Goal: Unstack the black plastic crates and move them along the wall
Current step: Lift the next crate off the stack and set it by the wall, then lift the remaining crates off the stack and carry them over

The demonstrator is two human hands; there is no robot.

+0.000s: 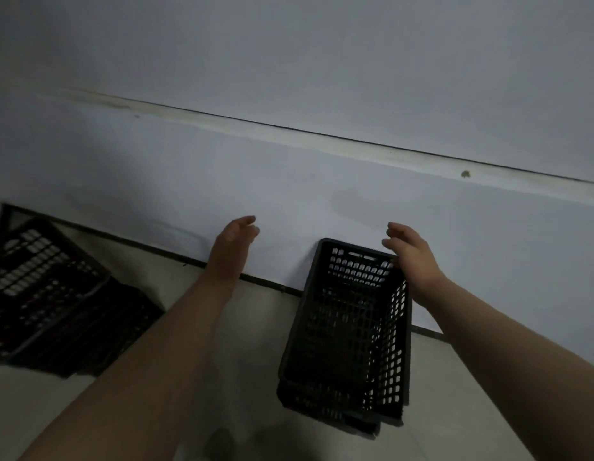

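Note:
A black perforated plastic crate (348, 331) stands on the pale floor against the white wall, nested in at least one more crate beneath it. My right hand (410, 254) hovers at its far right corner, fingers apart, holding nothing; whether it touches the rim I cannot tell. My left hand (234, 244) is raised in the air to the left of the crate, open and empty, well apart from it. Another group of black crates (52, 294) sits at the far left by the wall, blurred and dim.
The white wall (322, 194) fills the upper view, with a dark baseboard line (262, 281) where it meets the tiled floor (242, 344). Open floor lies between the two crate groups. The room is dim.

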